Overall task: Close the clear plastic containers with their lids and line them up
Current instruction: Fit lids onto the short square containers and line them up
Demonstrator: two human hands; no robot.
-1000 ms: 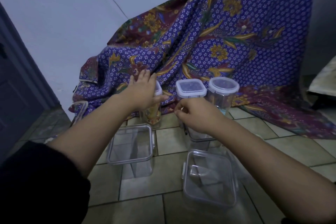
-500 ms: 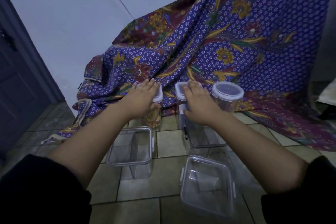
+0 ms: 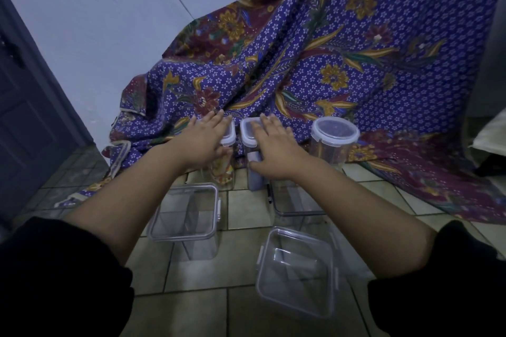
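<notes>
Here, your left hand (image 3: 204, 141) lies flat, fingers together, on the left lidded container (image 3: 228, 137); your right hand (image 3: 275, 146) likewise covers the middle container (image 3: 247, 132). Both stand against the cloth (image 3: 356, 63). Your right forearm partly hides one open container (image 3: 295, 203).

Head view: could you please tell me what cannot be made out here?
Left lid: mostly covered by the left hand, head view.
Middle lid: its latching is hidden under the right hand, head view.
Rear open container: far rim hidden behind the right forearm, head view.
</notes>
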